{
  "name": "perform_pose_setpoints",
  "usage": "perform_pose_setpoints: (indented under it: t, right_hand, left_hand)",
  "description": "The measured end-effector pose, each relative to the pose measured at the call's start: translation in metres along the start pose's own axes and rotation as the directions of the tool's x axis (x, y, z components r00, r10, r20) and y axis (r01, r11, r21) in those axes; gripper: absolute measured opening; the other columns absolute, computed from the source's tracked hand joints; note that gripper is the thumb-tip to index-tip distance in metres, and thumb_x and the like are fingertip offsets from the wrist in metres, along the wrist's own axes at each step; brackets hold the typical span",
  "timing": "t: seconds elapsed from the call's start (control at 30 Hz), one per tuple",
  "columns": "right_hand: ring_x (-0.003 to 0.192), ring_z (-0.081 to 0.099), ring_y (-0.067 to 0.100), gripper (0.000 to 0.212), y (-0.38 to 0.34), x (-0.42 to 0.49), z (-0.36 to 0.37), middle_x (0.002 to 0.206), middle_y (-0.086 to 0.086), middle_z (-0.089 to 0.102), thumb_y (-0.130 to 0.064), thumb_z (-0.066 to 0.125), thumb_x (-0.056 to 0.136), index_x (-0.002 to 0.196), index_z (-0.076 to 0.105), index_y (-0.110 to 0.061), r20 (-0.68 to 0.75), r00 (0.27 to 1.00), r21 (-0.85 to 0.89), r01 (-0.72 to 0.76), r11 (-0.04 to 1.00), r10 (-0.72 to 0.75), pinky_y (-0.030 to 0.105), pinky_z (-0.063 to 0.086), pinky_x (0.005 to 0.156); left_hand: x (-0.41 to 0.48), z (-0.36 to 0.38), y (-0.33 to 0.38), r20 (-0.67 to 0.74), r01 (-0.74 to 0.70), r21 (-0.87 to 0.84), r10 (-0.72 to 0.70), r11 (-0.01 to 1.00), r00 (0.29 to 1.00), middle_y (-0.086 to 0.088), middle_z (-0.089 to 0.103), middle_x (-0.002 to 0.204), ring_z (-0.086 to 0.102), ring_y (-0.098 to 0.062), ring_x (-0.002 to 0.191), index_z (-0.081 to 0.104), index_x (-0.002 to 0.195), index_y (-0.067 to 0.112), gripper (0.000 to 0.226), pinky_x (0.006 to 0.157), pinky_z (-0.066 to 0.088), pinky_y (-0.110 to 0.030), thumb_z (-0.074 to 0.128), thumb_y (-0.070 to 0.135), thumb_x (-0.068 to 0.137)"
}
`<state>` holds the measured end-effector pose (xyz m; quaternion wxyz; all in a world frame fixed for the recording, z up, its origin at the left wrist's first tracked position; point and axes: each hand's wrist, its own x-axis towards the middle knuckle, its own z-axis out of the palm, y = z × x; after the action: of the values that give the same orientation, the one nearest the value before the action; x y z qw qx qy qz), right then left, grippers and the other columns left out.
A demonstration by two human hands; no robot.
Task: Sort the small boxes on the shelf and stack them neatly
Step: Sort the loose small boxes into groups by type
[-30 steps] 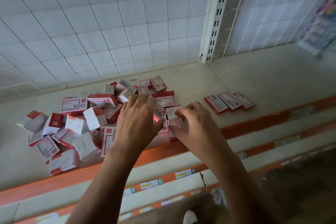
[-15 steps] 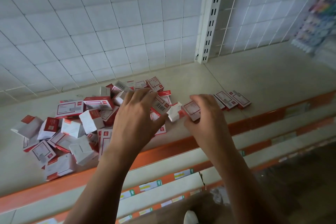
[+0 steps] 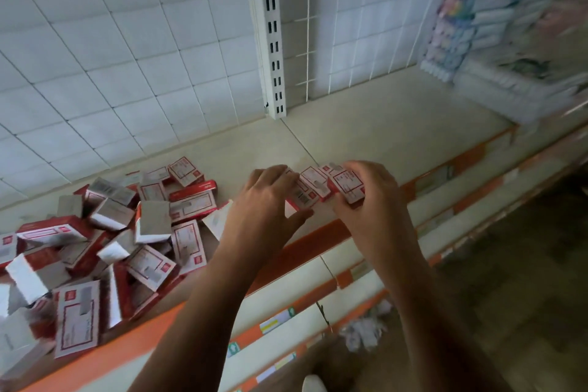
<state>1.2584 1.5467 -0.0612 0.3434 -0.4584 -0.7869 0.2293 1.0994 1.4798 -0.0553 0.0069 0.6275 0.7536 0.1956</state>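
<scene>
A jumbled pile of small red-and-white boxes (image 3: 108,242) covers the left part of the shelf (image 3: 366,137). To its right, near the front edge, a short row of the same boxes (image 3: 313,183) lies flat. My right hand (image 3: 366,197) grips a box (image 3: 348,186) at the right end of that row, fingers curled over it. My left hand (image 3: 264,200) holds another box (image 3: 297,200) at the row's left end, thumb underneath and fingers on top.
An orange strip (image 3: 318,242) edges the shelf front, with lower shelves and price labels (image 3: 275,321) below. A white slotted upright (image 3: 272,41) splits the tiled back wall. Blurred packaged goods (image 3: 509,57) stand at the far right.
Both hands have moved right from the pile to the flat row, each carrying a box. The view has shifted right as well.
</scene>
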Motion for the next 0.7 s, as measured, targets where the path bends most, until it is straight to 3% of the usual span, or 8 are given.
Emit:
perform_pose_setpoints:
  t: [0.17,0.33,0.43,0.57,0.7]
  right_hand:
    - [0.117,0.055,0.015,0.051,0.014,0.003,-0.012,0.128,0.004,0.058,-0.016,0.071,0.087,0.134,0.052,-0.010,-0.025,1.000,0.004,-0.013,1.000,0.013,0.024,0.054,0.090]
    - [0.112,0.046,0.003,0.051,0.021,-0.002,-0.015,0.129,0.001,0.057,-0.019,0.070,0.088,0.135,0.051,-0.012,-0.009,1.000,-0.007,-0.019,1.000,0.019,0.003,0.042,0.077]
    - [0.118,0.053,0.010,0.052,0.017,-0.005,-0.011,0.132,0.002,0.057,-0.019,0.071,0.087,0.134,0.052,-0.012,0.000,1.000,-0.004,0.013,1.000,-0.013,0.007,0.046,0.083]
    - [0.120,0.054,0.013,0.050,-0.010,-0.003,0.003,0.132,0.003,0.058,-0.015,0.073,0.085,0.131,0.056,-0.010,0.017,0.994,0.033,0.104,0.994,-0.104,0.027,0.053,0.095]
    - [0.109,0.060,0.016,0.044,-0.056,-0.006,0.032,0.118,0.007,0.065,-0.006,0.076,0.078,0.120,0.063,-0.005,0.025,0.965,0.100,0.258,0.961,-0.262,0.023,0.047,0.096]
  left_hand:
    - [0.019,0.023,0.008,0.106,0.014,-0.065,-0.007,0.998,0.994,0.000,0.044,0.147,0.039,-0.020,0.132,0.047,0.140,0.022,0.062,0.106,0.036,-0.033,0.066,0.043,0.085]
    - [0.025,0.026,0.010,0.117,0.013,-0.073,-0.004,0.997,0.993,-0.002,0.039,0.152,0.039,-0.025,0.135,0.045,0.141,0.025,0.061,0.108,0.036,-0.041,0.064,0.045,0.086]
    - [0.017,0.014,0.007,0.125,0.049,-0.056,-0.041,0.997,0.991,0.001,0.030,0.156,0.030,-0.026,0.140,0.038,0.145,0.031,0.070,0.111,0.031,-0.046,0.064,0.053,0.084]
    - [-0.012,-0.019,-0.015,-0.056,0.052,-0.015,-0.052,0.999,0.997,-0.002,0.051,0.141,0.052,-0.025,0.123,0.054,0.135,0.023,0.060,0.099,0.044,-0.042,0.070,0.047,0.082]
    - [-0.054,-0.062,-0.045,-0.211,0.120,-0.043,-0.126,0.992,0.969,-0.003,0.060,0.129,0.060,-0.025,0.112,0.064,0.122,0.018,0.045,0.091,0.051,-0.040,0.073,0.037,0.082]
